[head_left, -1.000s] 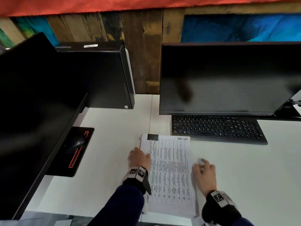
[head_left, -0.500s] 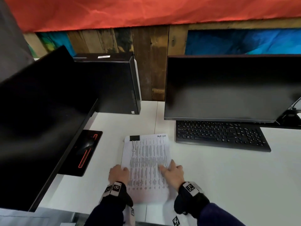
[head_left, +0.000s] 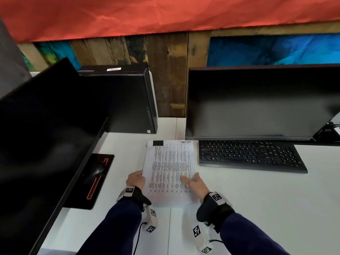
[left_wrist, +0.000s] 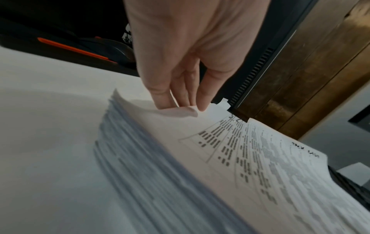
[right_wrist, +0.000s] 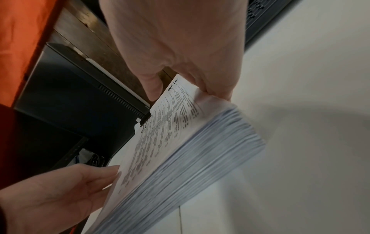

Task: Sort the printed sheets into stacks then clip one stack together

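Both hands (head_left: 135, 179) (head_left: 195, 183) grasp clipped stack (head_left: 170, 172) by side edges; keyboard (head_left: 248, 156) just right, bare desk (head_left: 276, 199) nearer.

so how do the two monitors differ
The left monitor stands angled, turned in toward the person, its edge running diagonally; the right monitor faces the person squarely. The keyboard sits before the right monitor, while a mouse pad with red trim lies by the left monitor. The paper stack lies nearer the right monitor. Both are black, dark-screened, and stand on the white desk.
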Demonstrator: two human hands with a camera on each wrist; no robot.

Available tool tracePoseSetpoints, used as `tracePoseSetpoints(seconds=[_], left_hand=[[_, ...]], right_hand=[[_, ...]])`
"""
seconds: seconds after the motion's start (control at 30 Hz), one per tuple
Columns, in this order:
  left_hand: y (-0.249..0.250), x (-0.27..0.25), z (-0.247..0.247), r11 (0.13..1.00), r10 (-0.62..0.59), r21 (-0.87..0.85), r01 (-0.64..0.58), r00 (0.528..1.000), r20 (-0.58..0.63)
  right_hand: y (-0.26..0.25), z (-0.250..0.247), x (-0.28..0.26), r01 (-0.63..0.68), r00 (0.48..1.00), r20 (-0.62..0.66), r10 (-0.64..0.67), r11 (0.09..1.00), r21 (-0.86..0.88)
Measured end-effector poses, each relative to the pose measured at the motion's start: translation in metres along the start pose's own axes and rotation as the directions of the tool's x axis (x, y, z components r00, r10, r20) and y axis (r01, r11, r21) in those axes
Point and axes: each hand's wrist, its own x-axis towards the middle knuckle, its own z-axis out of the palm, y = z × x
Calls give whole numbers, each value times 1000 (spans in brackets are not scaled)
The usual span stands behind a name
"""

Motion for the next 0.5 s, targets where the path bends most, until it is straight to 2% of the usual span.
tracePoseSetpoints(seconds=[0.17, 0.3, 0.4, 0.5], left_hand=[[-2, 1, 1, 1000, -10, -28, 10, 1000, 1], [2, -10, 3, 999, 38, -12, -38, 999, 35], [1, -20, 9, 997, 75, 15, -76, 994, 83], [-17, -33, 15, 987, 117, 99, -124, 990, 76]], right_hand=[[-3, 2, -3, 13, 1000, 14, -13, 1000, -20], [-4, -4, -12, 45, 998, 45, -42, 995, -88], [-1, -16, -25, 97, 991, 111, -74, 971, -219], [21, -35, -52, 123, 974, 226, -30, 905, -408]])
